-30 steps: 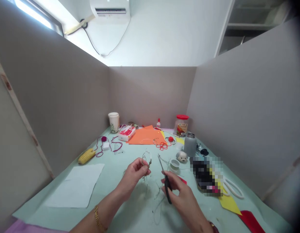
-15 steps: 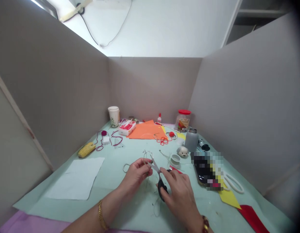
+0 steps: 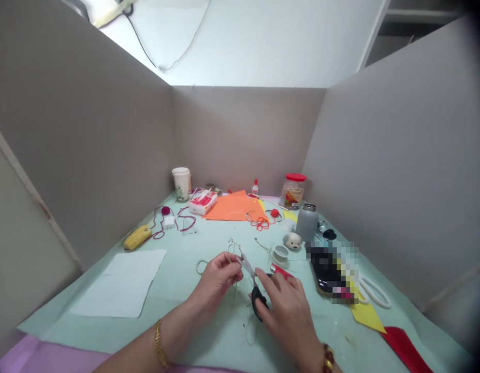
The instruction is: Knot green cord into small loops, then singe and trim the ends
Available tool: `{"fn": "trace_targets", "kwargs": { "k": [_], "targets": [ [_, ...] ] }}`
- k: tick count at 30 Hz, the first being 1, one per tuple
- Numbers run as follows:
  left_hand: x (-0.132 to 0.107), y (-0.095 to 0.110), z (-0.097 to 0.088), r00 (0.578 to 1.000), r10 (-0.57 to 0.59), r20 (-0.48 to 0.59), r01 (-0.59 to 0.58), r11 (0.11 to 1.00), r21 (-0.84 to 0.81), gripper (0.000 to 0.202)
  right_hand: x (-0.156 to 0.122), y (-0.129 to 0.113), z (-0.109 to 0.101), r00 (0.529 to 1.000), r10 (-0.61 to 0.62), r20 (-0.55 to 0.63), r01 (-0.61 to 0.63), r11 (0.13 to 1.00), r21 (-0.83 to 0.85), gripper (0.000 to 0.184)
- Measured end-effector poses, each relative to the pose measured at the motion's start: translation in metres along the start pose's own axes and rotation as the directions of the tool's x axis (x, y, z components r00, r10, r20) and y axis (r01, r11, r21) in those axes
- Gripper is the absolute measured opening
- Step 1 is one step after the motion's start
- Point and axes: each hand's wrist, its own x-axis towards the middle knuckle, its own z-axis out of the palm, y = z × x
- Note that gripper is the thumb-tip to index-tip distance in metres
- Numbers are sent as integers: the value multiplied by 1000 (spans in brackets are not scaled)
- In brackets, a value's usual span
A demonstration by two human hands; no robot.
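My left hand (image 3: 218,277) is closed in a pinch on a thin greenish cord (image 3: 234,287), whose loose strands hang below the fingers. Small beads or knots (image 3: 234,242) show just beyond the fingertips. My right hand (image 3: 288,303) grips a pair of scissors (image 3: 246,265) by the black handles, the fingers through the loops. The metal blades are parted and reach the left fingertips, beside the cord; whether they touch it I cannot make out. A spool of thread (image 3: 280,255) stands past the right hand, near a red object (image 3: 281,271) partly hidden by it.
A white sheet (image 3: 121,285) and a yellow corn-shaped item (image 3: 137,238) lie left. Orange paper (image 3: 234,207), a tissue pack (image 3: 203,202) and a cup (image 3: 182,185) are at the back. Right are a dog-face figure (image 3: 292,241), grey bottle (image 3: 307,224), red-lidded jar (image 3: 293,191) and black phone-like object (image 3: 325,272).
The view has tilted slightly, so the table things sit a little higher. The scissor blades look slightly closer together. Both hands keep nearly the same place.
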Motion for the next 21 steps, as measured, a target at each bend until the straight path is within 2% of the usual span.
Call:
{"fn": "trace_targets", "kwargs": {
  "k": [11,21],
  "targets": [
    [0,-3,-1,998,-38,-48,38,999,1,16,-4,-2,1,999,-35,31,35,999,-20,32],
    [-2,-2,0,998,-45,-43,43,999,-26,18,-7,-5,4,998,-45,32,47,996,-78,29]
  ]
}}
